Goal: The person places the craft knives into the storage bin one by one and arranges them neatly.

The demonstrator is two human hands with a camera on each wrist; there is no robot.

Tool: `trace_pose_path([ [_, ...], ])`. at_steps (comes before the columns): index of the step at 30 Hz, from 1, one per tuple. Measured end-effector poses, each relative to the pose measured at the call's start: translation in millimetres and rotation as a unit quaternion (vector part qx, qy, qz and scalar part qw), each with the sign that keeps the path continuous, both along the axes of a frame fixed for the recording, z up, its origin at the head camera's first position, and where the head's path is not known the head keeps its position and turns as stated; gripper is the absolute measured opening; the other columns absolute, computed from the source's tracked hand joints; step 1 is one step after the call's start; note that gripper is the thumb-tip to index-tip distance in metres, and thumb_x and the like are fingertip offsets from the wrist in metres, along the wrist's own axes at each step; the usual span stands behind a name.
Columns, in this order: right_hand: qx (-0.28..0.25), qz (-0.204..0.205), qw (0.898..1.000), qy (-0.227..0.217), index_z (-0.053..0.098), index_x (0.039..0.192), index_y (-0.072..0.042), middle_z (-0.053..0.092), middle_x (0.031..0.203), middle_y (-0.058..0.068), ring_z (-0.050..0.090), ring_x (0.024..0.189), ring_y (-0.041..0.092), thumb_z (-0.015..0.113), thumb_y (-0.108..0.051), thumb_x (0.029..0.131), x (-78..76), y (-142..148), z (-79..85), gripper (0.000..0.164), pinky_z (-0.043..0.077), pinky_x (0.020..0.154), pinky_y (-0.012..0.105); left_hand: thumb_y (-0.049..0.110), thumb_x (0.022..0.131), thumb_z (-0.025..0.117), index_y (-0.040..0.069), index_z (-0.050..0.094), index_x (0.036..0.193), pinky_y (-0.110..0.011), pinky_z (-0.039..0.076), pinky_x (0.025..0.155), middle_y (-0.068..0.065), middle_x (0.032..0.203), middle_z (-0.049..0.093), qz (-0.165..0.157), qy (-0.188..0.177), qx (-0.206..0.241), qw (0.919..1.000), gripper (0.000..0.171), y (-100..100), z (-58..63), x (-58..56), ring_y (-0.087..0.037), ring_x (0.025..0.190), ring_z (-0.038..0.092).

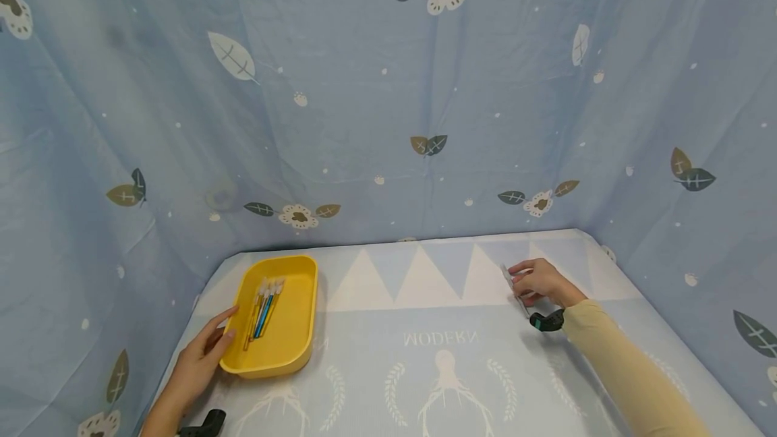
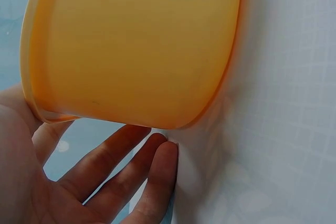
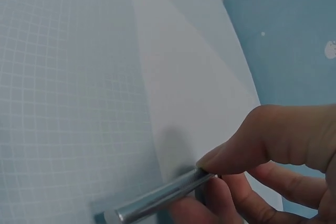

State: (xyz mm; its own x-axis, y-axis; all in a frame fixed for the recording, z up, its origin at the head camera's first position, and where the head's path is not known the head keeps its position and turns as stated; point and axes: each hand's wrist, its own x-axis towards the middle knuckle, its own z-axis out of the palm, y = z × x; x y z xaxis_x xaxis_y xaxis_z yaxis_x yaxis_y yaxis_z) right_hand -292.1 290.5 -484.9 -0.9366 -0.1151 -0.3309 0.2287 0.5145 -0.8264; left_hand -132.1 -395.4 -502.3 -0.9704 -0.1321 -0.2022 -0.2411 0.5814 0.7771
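On the left of the head view stands a yellow plastic tray (image 1: 297, 322). Several slim paintbrushes (image 1: 264, 315), with blue and yellowish handles, lie side by side inside it. My left hand (image 1: 197, 359) holds the tray's near-left rim, thumb and index finger over the edge. In the left wrist view the other fingers (image 2: 113, 166) lie along the tray's outer wall. Far to the right, my right hand (image 1: 537, 280) pinches a slim silvery bar (image 3: 157, 200) between thumb and fingers, just above the table. The fingers cover one end of the bar, and its exact kind is unclear.
A pale patterned cloth (image 1: 394, 349) with pennants and antlers covers the table. Blue curtain (image 1: 364, 86) with leaves and flowers closes in the back and both sides. Each wrist bears a dark device, such as the black wrist mount (image 1: 548, 320) on the right.
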Motion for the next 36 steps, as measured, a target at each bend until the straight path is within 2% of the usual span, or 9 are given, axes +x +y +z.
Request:
trace_pose_path([
  [8, 0.028, 0.003, 1.0, 0.0, 0.055, 0.142, 0.018, 0.07, 0.101, 0.017, 0.068, 0.081, 0.022, 0.073, 0.004, 0.089, -0.4, -5, 3.1, 0.058, 0.064, 0.065, 0.037, 0.047, 0.118, 0.047, 0.021, 0.026, 0.176, -0.067, 0.034, 0.122, -0.037, 0.171, 0.028, 0.003, 0.002, -0.004, 1.0, 0.067, 1, -0.2, 0.7, -0.054, 0.154, 0.036],
  [23, 0.021, -0.009, 1.0, -0.002, 0.05, 0.149, 0.017, 0.069, 0.107, 0.022, 0.071, 0.084, 0.023, 0.072, 0.004, 0.09, -2.5, -6, 0.3, 0.064, 0.065, 0.069, 0.039, 0.046, 0.118, 0.048, 0.021, 0.026, 0.176, -0.067, 0.034, 0.122, -0.036, 0.172, 0.028, 0.004, 0.002, -0.002, 1.0, 0.066, 2, 0.0, -0.3, -0.053, 0.154, 0.035],
  [29, -0.002, -0.012, 1.0, 0.006, 0.05, 0.151, 0.014, 0.068, 0.118, 0.027, 0.073, 0.084, 0.025, 0.075, 0.002, 0.09, 0.0, -9, 2.6, 0.067, 0.066, 0.071, 0.041, 0.047, 0.118, 0.048, 0.021, 0.027, 0.176, -0.066, 0.036, 0.121, -0.035, 0.171, 0.03, 0.006, 0.005, -0.005, 1.0, 0.067, 2, -1.5, -2.0, -0.052, 0.152, 0.039],
  [36, -0.05, 0.014, 0.998, 0.029, 0.049, 0.156, 0.011, 0.064, 0.133, 0.035, 0.076, 0.091, 0.028, 0.074, 0.001, 0.095, 7.9, -22, 11.2, 0.066, 0.066, 0.077, 0.043, 0.048, 0.117, 0.048, 0.021, 0.026, 0.176, -0.067, 0.034, 0.122, -0.035, 0.171, 0.028, 0.008, 0.0, 0.0, 1.0, 0.068, 1, -2.2, -2.1, -0.053, 0.153, 0.037],
])
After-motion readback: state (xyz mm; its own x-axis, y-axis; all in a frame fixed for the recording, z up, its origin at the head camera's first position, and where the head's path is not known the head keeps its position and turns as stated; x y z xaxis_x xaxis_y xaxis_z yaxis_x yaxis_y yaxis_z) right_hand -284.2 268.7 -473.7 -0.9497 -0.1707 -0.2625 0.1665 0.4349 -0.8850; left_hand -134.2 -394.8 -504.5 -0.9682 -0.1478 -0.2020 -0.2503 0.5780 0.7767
